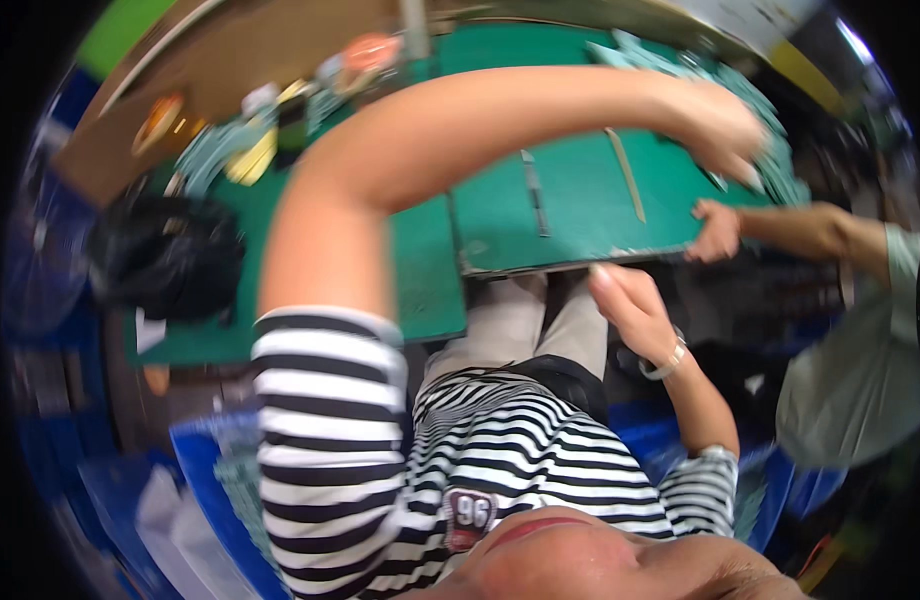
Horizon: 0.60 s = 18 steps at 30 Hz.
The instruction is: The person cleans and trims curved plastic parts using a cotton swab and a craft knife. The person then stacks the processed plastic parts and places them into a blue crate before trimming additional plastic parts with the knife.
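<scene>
My left arm stretches across the green table toward the far right. At its end my left hand (715,125) is smeared by motion, beside a heap of pale green pieces (775,165); whether its fingers hold anything is unclear. My right hand (630,305), with a pale band on the wrist, is closed in front of the table's near edge. Anything inside those curled fingers is hidden. Between my hands a dark narrow strip (535,195) and a yellowish narrow strip (626,175) lie apart on the green tabletop (580,215).
Another person's hand (716,232) rests near the table's right corner. A black bag (165,255) sits at the left. Toward the back left are more pale green pieces (215,150), a yellow piece (252,160) and an orange roll (160,122). Blue bins (215,470) stand behind me.
</scene>
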Tool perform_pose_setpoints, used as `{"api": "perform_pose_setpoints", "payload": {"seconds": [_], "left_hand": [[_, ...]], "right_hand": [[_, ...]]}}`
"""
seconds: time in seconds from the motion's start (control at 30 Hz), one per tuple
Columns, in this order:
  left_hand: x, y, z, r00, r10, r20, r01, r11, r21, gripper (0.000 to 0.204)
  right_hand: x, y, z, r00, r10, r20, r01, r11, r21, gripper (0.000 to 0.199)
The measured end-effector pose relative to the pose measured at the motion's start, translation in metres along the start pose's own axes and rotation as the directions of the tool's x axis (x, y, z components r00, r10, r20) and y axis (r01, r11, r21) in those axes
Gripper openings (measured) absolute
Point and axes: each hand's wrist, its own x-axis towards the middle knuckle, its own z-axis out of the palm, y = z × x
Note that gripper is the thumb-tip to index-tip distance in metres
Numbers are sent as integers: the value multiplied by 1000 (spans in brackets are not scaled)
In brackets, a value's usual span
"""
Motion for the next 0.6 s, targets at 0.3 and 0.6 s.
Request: {"api": "perform_pose_setpoints", "payload": {"seconds": [0.3, 0.6], "left_hand": [[-187, -72, -15, 705, -648, 288, 708, 662, -246, 31], [-97, -105, 23, 774, -555, 305, 618, 767, -174, 30]], "right_hand": [[89, 55, 5, 941, -308, -139, 48, 528, -848, 33], [151, 106, 6, 982, -30, -186, -160, 394, -905, 18]]}}
